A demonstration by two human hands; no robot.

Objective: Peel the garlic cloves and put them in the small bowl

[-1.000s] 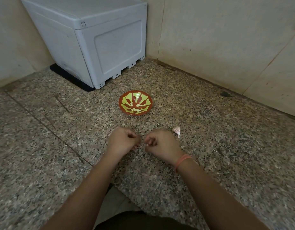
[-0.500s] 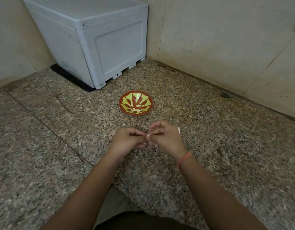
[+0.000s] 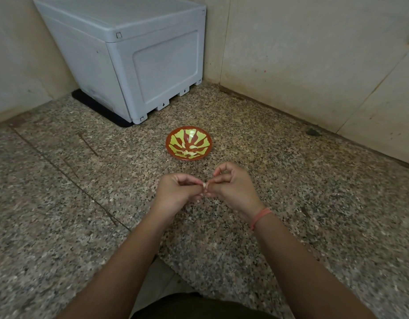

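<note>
Home kitchen corner, speckled granite counter [image 3: 60, 203], tiled walls [image 3: 314, 65], grey plastic storage box [image 3: 134, 61]

One camera only, worn on the person's head, facing forward and steeply down onto the speckled stone surface [image 3: 60, 203]. It sits near the left hand [image 3: 175, 192] and right hand [image 3: 233, 187], with the small bowl [image 3: 200, 138] mid-frame and the grey box [image 3: 134, 54] beyond.

Garlic clove [image 3: 204, 185]: hiding mostly between left hand [image 3: 175, 193] and right hand [image 3: 233, 187].
Small bowl [image 3: 167, 142] contents: appearing too small to tell.
</note>
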